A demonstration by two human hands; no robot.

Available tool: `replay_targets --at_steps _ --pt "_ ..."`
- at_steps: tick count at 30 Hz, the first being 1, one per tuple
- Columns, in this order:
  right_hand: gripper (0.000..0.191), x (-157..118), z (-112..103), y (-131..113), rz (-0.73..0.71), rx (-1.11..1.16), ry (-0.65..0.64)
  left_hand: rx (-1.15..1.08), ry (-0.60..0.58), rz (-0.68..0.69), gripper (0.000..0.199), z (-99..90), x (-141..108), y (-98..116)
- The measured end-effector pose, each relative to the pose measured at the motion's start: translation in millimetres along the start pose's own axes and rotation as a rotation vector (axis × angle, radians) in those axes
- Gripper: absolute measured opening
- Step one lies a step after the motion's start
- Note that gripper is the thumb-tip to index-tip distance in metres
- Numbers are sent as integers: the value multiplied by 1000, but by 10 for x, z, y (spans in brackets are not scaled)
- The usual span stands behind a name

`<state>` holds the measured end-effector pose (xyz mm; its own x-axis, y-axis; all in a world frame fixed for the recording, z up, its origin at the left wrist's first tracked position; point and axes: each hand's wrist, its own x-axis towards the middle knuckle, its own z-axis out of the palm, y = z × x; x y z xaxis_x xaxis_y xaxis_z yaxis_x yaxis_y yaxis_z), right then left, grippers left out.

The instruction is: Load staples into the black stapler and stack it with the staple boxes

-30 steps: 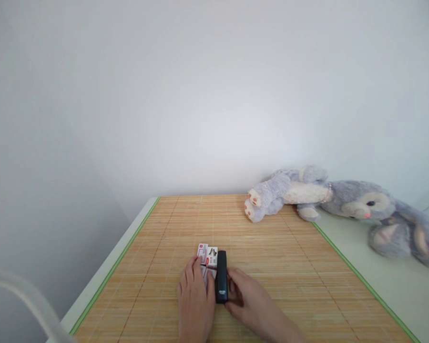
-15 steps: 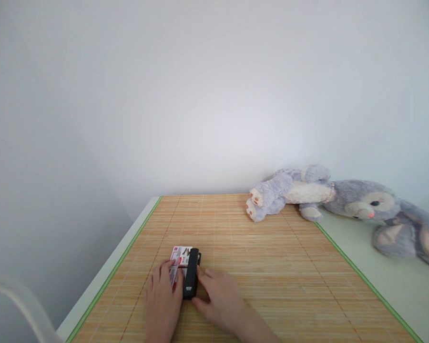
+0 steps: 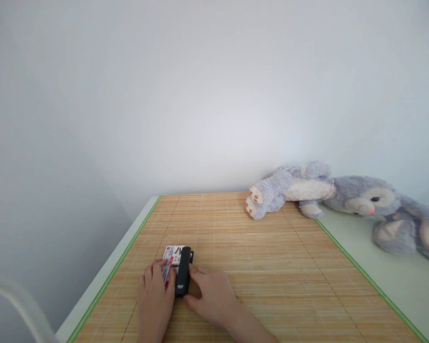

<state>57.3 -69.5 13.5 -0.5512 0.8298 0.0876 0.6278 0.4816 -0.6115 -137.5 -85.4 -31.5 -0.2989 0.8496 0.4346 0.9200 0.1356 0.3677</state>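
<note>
A black stapler (image 3: 183, 272) lies lengthwise on the bamboo mat, against the right side of small white and red boxes (image 3: 173, 254). My left hand (image 3: 154, 297) rests over the left part of the boxes, its fingers spread and partly covering them, with the thumb beside the stapler. From the right, my right hand (image 3: 212, 295) touches the stapler's near right side with thumb and fingertips, which are bent toward it. The lower parts of the boxes are hidden under my left hand.
The bamboo mat (image 3: 243, 243) with green edging covers most of a pale table (image 3: 364, 247). A grey plush rabbit (image 3: 307, 189) lies across the back right. A blurred white curved object (image 3: 19, 300) is at lower left.
Both hands, the stapler and the boxes have shifted a little to the left together. The hands keep about the same pose.
</note>
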Motion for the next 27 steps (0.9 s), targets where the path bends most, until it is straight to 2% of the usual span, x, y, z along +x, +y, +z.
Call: replay_targets --at_steps 6,12,16,19,22,24,27 --pt "70 2 7 11 19 20 1 -14 -4 -24 31 5 0 -40" --pt "77 -19 62 45 18 78 31 -142 -3 -39 38 60 40 -190" --pt "81 -65 82 31 30 129 52 -184 78 -24 41 -61 66 -155" --pt "88 -173 16 77 73 147 59 -173 211 -13 37 -244 -34 74" --pt "76 -361 -132 245 134 119 117 -209 242 47 29 -318 -266 458" --pt "71 -520 -253 420 145 54 192 -290 142 159 27 -250 -432 746" --pt "73 -773 -410 714 179 -112 300 -293 -157 328 34 -27 -577 1113"
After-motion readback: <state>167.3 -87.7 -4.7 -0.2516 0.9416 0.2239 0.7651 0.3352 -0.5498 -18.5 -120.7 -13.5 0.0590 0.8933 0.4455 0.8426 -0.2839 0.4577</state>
